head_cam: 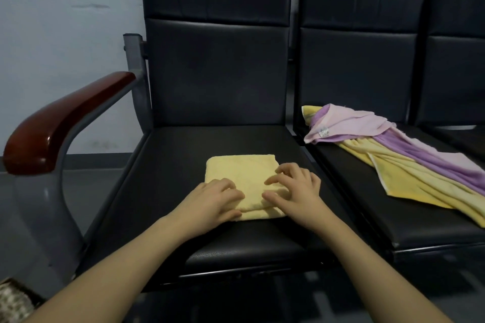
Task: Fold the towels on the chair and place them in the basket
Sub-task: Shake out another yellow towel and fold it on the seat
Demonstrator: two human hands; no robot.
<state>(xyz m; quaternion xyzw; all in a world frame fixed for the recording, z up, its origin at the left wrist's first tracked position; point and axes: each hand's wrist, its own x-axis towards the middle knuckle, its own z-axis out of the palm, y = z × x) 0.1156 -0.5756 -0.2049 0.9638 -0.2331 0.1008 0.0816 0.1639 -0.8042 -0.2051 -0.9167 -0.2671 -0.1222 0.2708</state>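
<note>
Head view, folded yellow towel [240, 173] lying flat, near-square, both hands' relaxed fingers [231, 193] pressing it

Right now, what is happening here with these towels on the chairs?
A person is folding towels. Both hands, the left hand and the right hand, rest on a small folded yellow towel that lies on the black padded chair seat. Their fingers are loosely curled on the cloth. On the next seat a pile of unfolded pink, purple and yellow towels waits. A woven basket corner shows at the lower left.
</note>
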